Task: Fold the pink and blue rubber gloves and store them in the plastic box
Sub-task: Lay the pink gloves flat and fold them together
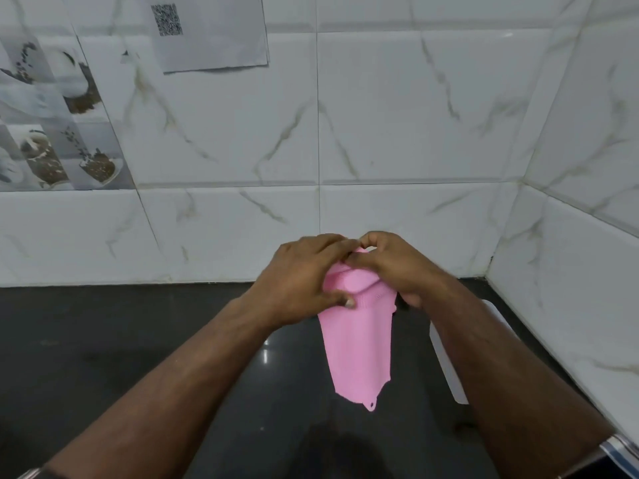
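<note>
A pink rubber glove (358, 354) hangs in the air above the black counter, its upper part bunched and folded between both hands, its cuff end with a small hanging tab pointing down. My left hand (304, 281) grips the folded top from the left, thumb pressed on the pink rubber. My right hand (394, 267) pinches the same top from the right. A translucent white plastic box (446, 364) lies on the counter under my right forearm, mostly hidden. No blue glove shows.
The dark glossy counter (121, 340) runs to a white marble-tiled wall (397, 133) behind and a side wall (570, 271) on the right, forming a corner. A paper sheet with a QR code (207, 32) hangs on the back wall.
</note>
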{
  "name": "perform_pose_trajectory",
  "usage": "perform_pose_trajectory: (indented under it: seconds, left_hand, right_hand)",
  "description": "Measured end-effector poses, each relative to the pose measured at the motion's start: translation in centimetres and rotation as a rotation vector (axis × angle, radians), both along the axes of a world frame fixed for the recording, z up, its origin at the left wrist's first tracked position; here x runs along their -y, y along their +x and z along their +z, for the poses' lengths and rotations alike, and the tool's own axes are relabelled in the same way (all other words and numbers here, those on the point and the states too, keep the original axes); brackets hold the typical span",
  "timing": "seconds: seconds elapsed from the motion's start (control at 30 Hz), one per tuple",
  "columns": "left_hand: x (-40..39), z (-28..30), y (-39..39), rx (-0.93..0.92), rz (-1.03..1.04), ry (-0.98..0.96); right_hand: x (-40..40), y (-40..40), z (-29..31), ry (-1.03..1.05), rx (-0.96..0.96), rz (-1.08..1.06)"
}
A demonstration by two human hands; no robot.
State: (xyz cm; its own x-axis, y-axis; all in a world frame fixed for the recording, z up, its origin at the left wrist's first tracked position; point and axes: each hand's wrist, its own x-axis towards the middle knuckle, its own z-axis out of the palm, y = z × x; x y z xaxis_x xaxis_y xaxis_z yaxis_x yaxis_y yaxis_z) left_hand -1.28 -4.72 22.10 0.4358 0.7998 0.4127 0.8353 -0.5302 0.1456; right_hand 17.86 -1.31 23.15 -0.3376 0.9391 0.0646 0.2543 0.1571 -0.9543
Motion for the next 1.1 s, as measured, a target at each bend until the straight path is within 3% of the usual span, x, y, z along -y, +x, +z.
perform_pose_trajectory:
  seconds: [0.13,0.33,0.43,0.53,0.63,0.77,0.87,1.0,1.1]
  left_hand:
    - [0.2,0.2,0.5,0.187,0.024,0.013]
    - [0.3,1.4,1.2,0.410,0.054,-0.106]
    - [0.0,2.3,0.8,0.449,0.117,-0.171]
    - [-0.1,3.4,0.0,0.508,0.125,-0.254]
    - [0.1,4.1,-1.2,0.697,0.100,-0.346]
    - [0.4,3.4,-4.4,0.967,0.011,-0.560]
    - [0.4,1.3,-7.6,1.106,0.004,-0.777]
    - [1.3,-3.7,-10.2,1.124,0.055,-1.060]
    - [2.0,-8.0,-11.4,1.167,0.075,-1.256]
  right_hand:
    - [0.1,1.2,0.0,-0.120,-0.131,0.111]
    - [0.5,2.1,-0.9,-0.212,-0.200,0.106]
    - [0.6,2.4,-1.3,-0.249,-0.265,0.137]
    - [0.8,3.2,-1.7,-0.219,-0.259,0.191]
    - [0.9,4.3,-2.9,-0.199,-0.121,0.229]
    - [1.0,6.2,-4.2,-0.194,0.074,0.162]
    - [1.0,7.0,-5.0,-0.231,0.039,0.086]
    - [0.7,7.0,-6.7,-0.295,-0.049,0.011]
    - [0.7,6.9,-8.0,-0.291,0.063,-0.015]
